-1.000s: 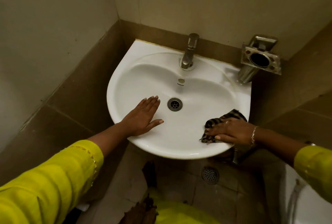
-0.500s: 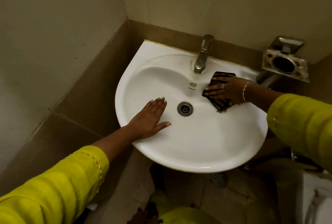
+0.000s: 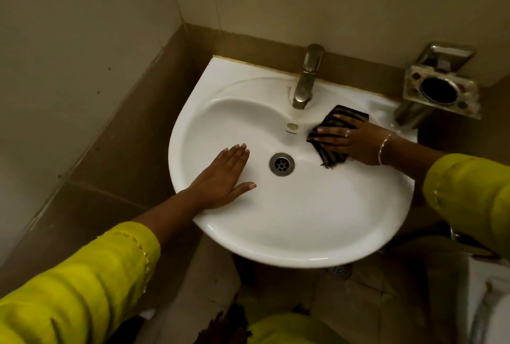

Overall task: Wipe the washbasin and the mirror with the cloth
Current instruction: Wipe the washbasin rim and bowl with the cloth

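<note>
since a second ago the right hand (image 3: 356, 142) has carried the cloth (image 3: 332, 157) from the front right rim of the washbasin (image 3: 276, 247) to its back right slope, just beside the tap (image 3: 306, 79). its straight fingers press the one striped cloth flat (nothing clenched). the left hand (image 3: 223, 178) lies flat and released inside the bowl, left of the single drain (image 3: 281, 164).

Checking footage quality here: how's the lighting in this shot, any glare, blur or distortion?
Head view: dim, yellowish light; glare streaks on the front rim of the white ceramic washbasin; the yellow sleeve at lower left is blurred; wall edges bow from the wide-angle lens; the right hand on the dark striped cloth looks fairly sharp.
</note>
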Demonstrator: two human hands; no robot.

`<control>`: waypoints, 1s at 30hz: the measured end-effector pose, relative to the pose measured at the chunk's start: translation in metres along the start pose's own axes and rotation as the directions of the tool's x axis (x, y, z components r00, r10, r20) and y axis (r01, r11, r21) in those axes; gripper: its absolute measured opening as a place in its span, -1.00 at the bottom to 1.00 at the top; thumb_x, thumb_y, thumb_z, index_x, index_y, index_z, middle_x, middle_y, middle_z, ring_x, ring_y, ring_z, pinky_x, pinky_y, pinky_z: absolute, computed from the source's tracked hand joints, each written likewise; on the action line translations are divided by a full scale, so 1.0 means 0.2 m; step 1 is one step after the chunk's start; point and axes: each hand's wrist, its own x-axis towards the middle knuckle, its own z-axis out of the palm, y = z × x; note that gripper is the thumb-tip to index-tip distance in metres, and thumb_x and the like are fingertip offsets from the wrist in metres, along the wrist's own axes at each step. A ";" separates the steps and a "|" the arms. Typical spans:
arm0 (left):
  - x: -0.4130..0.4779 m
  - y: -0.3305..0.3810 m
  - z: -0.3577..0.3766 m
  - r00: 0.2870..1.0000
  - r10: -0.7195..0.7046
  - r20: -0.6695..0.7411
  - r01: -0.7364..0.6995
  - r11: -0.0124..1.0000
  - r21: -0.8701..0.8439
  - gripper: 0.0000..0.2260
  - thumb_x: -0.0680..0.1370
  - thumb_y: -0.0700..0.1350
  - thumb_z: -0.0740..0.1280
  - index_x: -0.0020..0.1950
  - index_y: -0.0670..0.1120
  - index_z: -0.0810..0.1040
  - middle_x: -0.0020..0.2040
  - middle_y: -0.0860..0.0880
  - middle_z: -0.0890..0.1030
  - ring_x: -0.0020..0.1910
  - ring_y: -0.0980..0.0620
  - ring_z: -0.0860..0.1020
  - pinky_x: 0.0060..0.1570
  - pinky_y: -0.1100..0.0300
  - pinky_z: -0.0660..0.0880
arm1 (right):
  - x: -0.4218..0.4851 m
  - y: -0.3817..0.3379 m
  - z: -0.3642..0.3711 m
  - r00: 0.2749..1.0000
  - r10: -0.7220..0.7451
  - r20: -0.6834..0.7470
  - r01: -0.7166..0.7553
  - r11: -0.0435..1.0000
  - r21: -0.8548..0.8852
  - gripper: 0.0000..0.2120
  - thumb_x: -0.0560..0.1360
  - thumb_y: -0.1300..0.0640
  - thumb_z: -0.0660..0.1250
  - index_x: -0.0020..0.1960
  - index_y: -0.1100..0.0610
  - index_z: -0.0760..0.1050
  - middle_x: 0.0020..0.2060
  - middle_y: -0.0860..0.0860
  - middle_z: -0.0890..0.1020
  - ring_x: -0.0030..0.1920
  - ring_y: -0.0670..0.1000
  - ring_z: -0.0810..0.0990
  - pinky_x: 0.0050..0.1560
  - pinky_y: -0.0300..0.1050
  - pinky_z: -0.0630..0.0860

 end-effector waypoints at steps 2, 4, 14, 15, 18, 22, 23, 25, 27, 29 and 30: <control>0.02 0.01 -0.01 1.000 0.000 -0.010 0.000 1.000 0.005 -0.03 0.34 0.45 -0.42 0.49 -0.23 -0.07 0.52 -0.18 -0.05 0.43 0.07 -0.21 0.40 0.20 -0.27 | -0.09 -0.03 0.04 0.996 0.033 0.088 -0.039 0.997 0.059 -0.55 0.44 0.01 0.11 0.22 0.17 0.51 0.30 0.11 0.49 0.43 0.12 0.21 0.41 0.24 -0.07; 0.02 0.01 -0.01 1.000 -0.004 -0.013 0.004 1.000 0.009 -0.03 0.34 0.45 -0.43 0.49 -0.23 -0.07 0.52 -0.18 -0.05 0.43 0.06 -0.22 0.39 0.21 -0.28 | -0.16 -0.07 0.10 0.983 0.050 0.175 -0.067 0.994 0.091 -0.46 0.53 -0.12 -0.07 0.14 0.14 0.57 0.25 0.10 0.54 0.36 0.17 0.37 0.39 0.25 -0.07; 0.01 0.03 -0.09 0.999 0.024 -0.046 -0.020 0.997 0.078 -0.05 0.37 0.42 -0.43 0.49 -0.25 -0.05 0.51 -0.21 -0.02 0.45 0.02 -0.17 0.42 0.15 -0.22 | -0.23 -0.51 -0.24 0.729 -0.236 0.642 -0.279 0.754 0.594 -0.32 0.47 -0.36 -0.32 0.50 -0.06 -0.20 0.48 -0.08 -0.26 0.47 0.03 -0.28 0.43 0.15 -0.28; 0.01 0.02 -0.10 0.998 0.025 -0.049 -0.021 0.997 0.080 -0.06 0.38 0.42 -0.43 0.49 -0.25 -0.05 0.51 -0.21 -0.02 0.45 0.02 -0.17 0.42 0.15 -0.22 | -0.22 -0.54 -0.30 0.746 -0.276 0.606 -0.286 0.688 0.667 -0.32 0.48 -0.36 -0.30 0.50 -0.04 -0.19 0.46 -0.09 -0.26 0.46 0.00 -0.30 0.43 0.11 -0.30; 0.01 0.00 -0.12 0.999 0.024 -0.049 -0.019 0.996 0.090 -0.07 0.38 0.41 -0.43 0.49 -0.24 -0.04 0.51 -0.21 -0.02 0.47 0.00 -0.14 0.42 0.15 -0.23 | -0.16 -0.59 -0.51 0.772 -0.366 0.520 -0.351 0.437 0.828 -0.52 0.64 0.03 -0.10 0.49 0.12 -0.16 0.42 -0.13 -0.20 0.43 -0.11 -0.24 0.44 -0.07 -0.24; 0.02 -0.03 -0.14 0.997 0.021 -0.072 -0.014 0.996 0.088 -0.08 0.40 0.41 -0.41 0.49 -0.25 -0.03 0.51 -0.22 0.00 0.48 -0.03 -0.11 0.43 0.13 -0.20 | -0.13 -0.50 -0.80 0.815 -0.406 0.412 -0.262 0.375 0.889 -0.63 0.60 0.39 -0.07 0.34 0.56 -0.04 0.44 0.27 0.05 0.44 -0.02 0.21 0.31 -0.19 0.03; 0.03 -0.04 -0.15 0.997 0.020 -0.076 -0.013 0.996 0.090 -0.08 0.39 0.41 -0.42 0.49 -0.25 -0.04 0.51 -0.21 -0.01 0.48 -0.02 -0.13 0.43 0.13 -0.21 | -0.12 -0.45 -0.90 0.853 -0.372 0.367 -0.262 0.303 0.916 -0.67 0.58 0.45 -0.10 0.26 0.64 -0.08 0.39 0.43 0.03 0.35 -0.10 0.38 0.29 -0.16 0.00; 0.03 -0.06 -0.16 0.997 0.021 -0.075 -0.014 0.996 0.091 -0.08 0.39 0.41 -0.43 0.49 -0.24 -0.06 0.52 -0.20 -0.04 0.46 0.02 -0.18 0.42 0.15 -0.23 | 0.00 -0.50 -0.92 0.957 -0.234 0.174 -0.144 0.139 0.980 -0.67 0.58 0.45 -0.07 0.29 0.58 -0.02 0.40 0.33 -0.06 0.35 -0.19 0.31 0.42 -0.08 -0.10; 0.04 -0.08 -0.18 0.997 0.018 -0.080 -0.011 0.996 0.087 -0.08 0.39 0.40 -0.43 0.49 -0.24 -0.07 0.52 -0.20 -0.05 0.45 0.03 -0.20 0.42 0.15 -0.25 | 0.18 -0.71 -0.74 0.977 -0.198 0.076 -0.046 0.151 0.987 -0.58 0.62 0.33 -0.04 0.43 0.38 -0.08 0.44 0.10 -0.18 0.44 -0.09 -0.16 0.47 0.01 -0.26; 0.04 -0.10 -0.20 0.997 0.015 -0.079 -0.008 0.996 0.084 -0.09 0.38 0.40 -0.44 0.49 -0.23 -0.08 0.52 -0.20 -0.06 0.45 0.03 -0.21 0.42 0.16 -0.26 | 0.37 -0.86 -0.63 0.986 -0.166 0.006 -0.013 -0.041 0.999 -0.52 0.63 0.19 -0.01 0.48 0.23 -0.10 0.47 0.04 -0.19 0.44 0.00 -0.32 0.45 0.16 -0.31; 0.05 -0.11 -0.20 0.997 0.012 -0.077 -0.005 0.997 0.081 -0.08 0.38 0.40 -0.44 0.49 -0.23 -0.09 0.52 -0.19 -0.07 0.45 0.03 -0.21 0.42 0.17 -0.27 | 0.48 -0.89 -0.59 0.989 -0.146 0.021 -0.027 -0.038 0.999 -0.49 0.63 0.03 -0.02 0.49 0.17 -0.10 0.47 0.02 -0.19 0.44 0.04 -0.35 0.44 0.17 -0.36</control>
